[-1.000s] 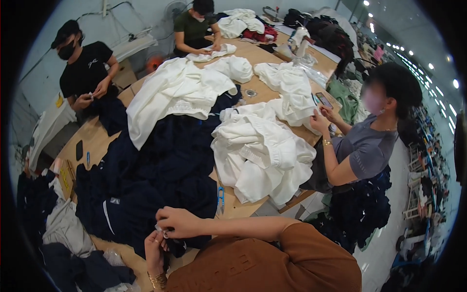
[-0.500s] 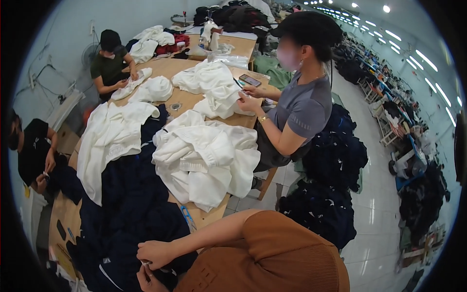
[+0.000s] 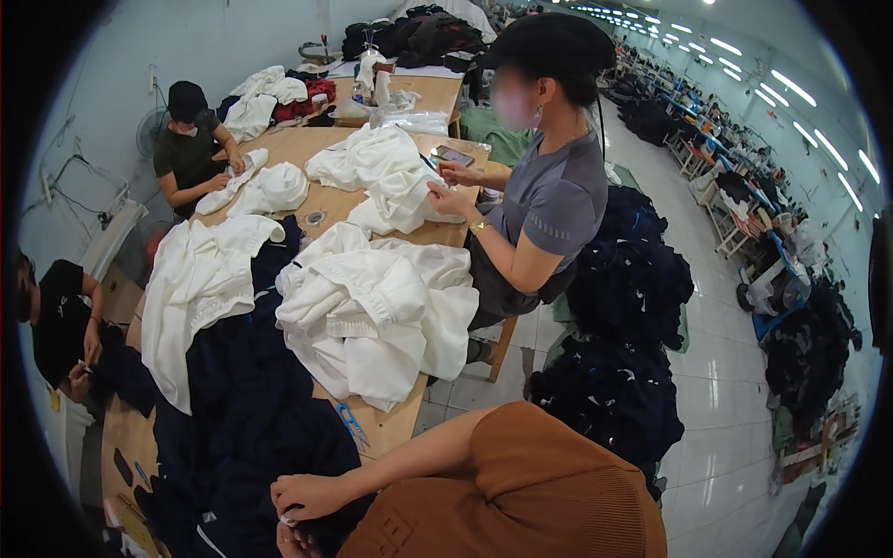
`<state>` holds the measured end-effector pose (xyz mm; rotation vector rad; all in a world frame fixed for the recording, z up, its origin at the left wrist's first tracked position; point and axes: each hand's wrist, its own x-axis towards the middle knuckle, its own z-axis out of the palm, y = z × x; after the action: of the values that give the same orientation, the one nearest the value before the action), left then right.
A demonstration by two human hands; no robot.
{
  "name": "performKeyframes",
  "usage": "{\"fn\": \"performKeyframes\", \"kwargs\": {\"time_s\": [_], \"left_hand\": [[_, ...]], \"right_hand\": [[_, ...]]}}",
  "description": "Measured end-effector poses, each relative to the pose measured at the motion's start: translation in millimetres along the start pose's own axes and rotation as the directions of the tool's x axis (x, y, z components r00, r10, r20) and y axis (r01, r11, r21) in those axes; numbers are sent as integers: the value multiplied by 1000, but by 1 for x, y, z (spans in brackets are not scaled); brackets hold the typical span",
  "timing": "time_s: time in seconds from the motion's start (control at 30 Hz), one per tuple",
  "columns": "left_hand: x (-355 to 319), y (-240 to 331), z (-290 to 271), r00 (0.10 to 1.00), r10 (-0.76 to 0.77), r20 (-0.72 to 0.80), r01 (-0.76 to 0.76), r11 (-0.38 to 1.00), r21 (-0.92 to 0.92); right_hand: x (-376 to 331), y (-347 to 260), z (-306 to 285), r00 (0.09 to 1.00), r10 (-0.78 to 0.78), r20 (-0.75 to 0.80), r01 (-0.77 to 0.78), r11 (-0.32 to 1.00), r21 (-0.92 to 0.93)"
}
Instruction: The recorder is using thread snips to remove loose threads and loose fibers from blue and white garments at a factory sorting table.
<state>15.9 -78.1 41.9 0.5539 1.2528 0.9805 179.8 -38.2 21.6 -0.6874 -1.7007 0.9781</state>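
Navy garments (image 3: 246, 400) lie heaped over the near left of the table. At the heap's near edge my right hand (image 3: 314, 495) is closed, its fingertips pinched at a small whitish bit (image 3: 287, 521) too small to name. Just below, against the lower edge of the picture, my left hand (image 3: 296, 541) meets it with fingers closed; part of this hand is cut off. Dark cloth lies beneath both hands. Blue-handled thread snips (image 3: 352, 423) rest on the wood beyond my right forearm.
White garments (image 3: 372, 312) are piled in the middle of the table (image 3: 389, 430). A co-worker in grey (image 3: 558, 200) handles white cloth on the right; two more people work along the left. Dark bundles (image 3: 605, 391) stand on the tiled floor.
The view has shifted a little, so the table and people sit further left. My hands stay close together at the dark cloth, slightly lower and further right in the picture.
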Motion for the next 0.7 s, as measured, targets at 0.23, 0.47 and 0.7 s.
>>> {"fn": "performKeyframes", "kwargs": {"time_s": [0.23,0.47,0.7], "left_hand": [[-6,-11,25,648,732,210,-628,358,691],[6,-27,16,685,723,91,-599,488,636],[-1,-9,20,851,524,14,-477,763,437]], "right_hand": [[3,9,-12,984,61,165,-2,941,-338],[9,-3,-22,947,197,255,-126,955,-269],[10,0,-16,992,-22,123,77,880,-468]]}}
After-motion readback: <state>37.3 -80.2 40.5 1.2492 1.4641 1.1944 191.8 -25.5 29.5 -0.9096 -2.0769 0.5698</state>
